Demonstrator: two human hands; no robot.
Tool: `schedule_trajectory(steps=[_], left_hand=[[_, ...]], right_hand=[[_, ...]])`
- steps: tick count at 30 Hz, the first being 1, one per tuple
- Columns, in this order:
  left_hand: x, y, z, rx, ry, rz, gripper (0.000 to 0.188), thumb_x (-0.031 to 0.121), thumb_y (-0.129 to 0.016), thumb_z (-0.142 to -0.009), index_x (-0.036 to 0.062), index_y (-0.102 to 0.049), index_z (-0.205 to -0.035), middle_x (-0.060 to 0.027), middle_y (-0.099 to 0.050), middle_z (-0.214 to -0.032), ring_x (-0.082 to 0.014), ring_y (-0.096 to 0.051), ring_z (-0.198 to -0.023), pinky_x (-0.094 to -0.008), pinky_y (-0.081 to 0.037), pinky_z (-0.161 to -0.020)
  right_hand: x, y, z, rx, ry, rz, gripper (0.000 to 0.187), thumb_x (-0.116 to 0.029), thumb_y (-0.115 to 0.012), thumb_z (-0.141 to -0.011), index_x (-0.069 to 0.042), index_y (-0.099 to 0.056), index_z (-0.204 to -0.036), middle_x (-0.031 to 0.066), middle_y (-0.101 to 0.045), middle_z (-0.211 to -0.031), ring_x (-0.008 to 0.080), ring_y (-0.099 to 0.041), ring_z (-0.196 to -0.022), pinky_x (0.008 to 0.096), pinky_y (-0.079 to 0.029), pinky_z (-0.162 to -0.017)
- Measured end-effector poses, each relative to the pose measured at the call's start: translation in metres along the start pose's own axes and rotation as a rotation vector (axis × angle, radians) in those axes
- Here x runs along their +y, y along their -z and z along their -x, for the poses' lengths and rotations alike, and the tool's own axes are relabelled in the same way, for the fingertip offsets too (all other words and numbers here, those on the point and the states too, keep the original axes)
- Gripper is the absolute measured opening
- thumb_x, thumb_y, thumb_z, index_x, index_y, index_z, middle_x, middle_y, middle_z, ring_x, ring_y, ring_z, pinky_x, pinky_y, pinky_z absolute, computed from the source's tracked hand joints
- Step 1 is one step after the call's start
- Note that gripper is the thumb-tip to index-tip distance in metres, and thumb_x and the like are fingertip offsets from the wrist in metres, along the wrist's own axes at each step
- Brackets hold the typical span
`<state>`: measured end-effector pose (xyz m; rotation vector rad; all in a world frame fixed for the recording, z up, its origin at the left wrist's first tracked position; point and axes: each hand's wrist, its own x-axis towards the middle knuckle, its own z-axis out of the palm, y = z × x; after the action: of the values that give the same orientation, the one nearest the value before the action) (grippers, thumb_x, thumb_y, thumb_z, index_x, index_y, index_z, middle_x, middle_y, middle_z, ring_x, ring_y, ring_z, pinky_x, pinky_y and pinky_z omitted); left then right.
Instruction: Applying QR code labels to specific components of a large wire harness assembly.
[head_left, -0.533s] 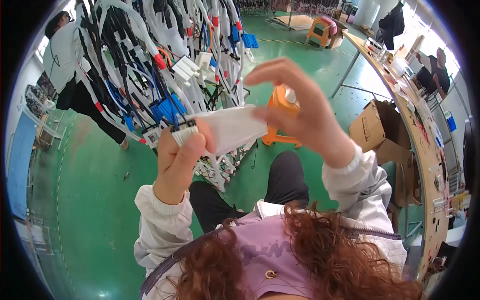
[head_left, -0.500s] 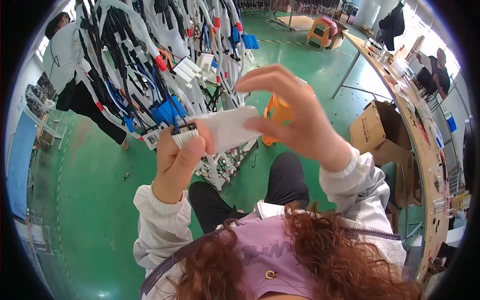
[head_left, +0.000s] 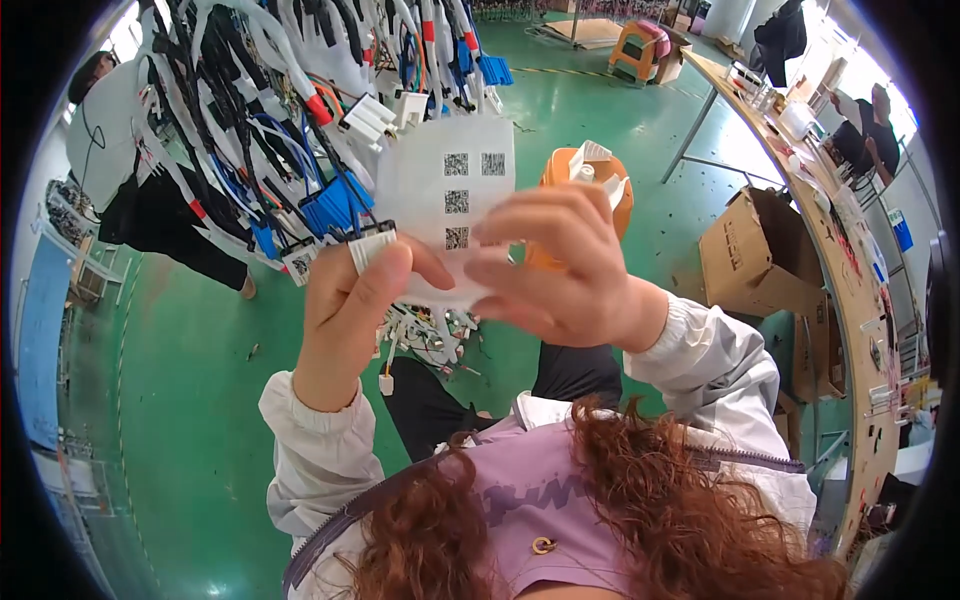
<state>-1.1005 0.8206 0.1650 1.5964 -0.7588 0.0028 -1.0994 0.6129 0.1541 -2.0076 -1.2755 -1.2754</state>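
My left hand [head_left: 340,315] is closed around a white wire connector [head_left: 372,250] with dark wires, thumb on top. Behind its fingers stands a translucent white sheet [head_left: 412,170] of square code labels, which seems held in the same hand. My right hand [head_left: 580,265] is at the sheet's right side, fingers curled toward the labels; motion smears the fingertips, so I cannot tell whether they pinch anything. A blue connector [head_left: 335,208] on the wire harness [head_left: 290,110] hangs just beyond my left hand, beside a small tag [head_left: 299,264] with a printed code.
An orange stool [head_left: 560,180] with white pieces on it stands beyond my right hand. To the right are a cardboard box [head_left: 735,250] and a long workbench [head_left: 845,290]. One person [head_left: 120,150] stands at left behind the harness; another [head_left: 880,130] is at far right.
The label sheet has swung from lying edge-on to facing me, its codes now visible. My right hand has moved down and left, its fingers curling in. My left hand keeps the connector.
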Motion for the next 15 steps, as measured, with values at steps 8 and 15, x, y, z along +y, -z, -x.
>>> schedule_trajectory(steps=[8, 15], left_hand=[[0.001, -0.014, -0.001, 0.108, 0.005, -0.054, 0.042, 0.027, -0.035, -0.093, 0.0002, -0.055, -0.067, -0.0055, -0.057, -0.068, -0.0121, -0.048, -0.065, -0.0243, -0.036, -0.065], [0.009, -0.015, -0.001, 0.044, 0.012, -0.119, 0.038, 0.028, -0.042, -0.091, 0.0011, -0.059, -0.071, 0.0033, -0.044, -0.056, -0.0035, -0.034, -0.052, -0.0207, -0.026, -0.049]], right_hand=[[0.002, -0.001, -0.011, -0.138, -0.035, 0.209, 0.017, -0.015, -0.061, -0.067, -0.009, -0.055, -0.082, 0.0005, -0.051, -0.084, 0.0155, -0.051, -0.083, 0.0291, -0.035, -0.075], [0.008, 0.014, -0.02, -0.251, -0.324, -0.235, 0.006, -0.006, -0.062, -0.074, -0.006, -0.063, -0.08, 0.0052, -0.061, -0.07, 0.0157, -0.058, -0.069, 0.0259, -0.041, -0.068]])
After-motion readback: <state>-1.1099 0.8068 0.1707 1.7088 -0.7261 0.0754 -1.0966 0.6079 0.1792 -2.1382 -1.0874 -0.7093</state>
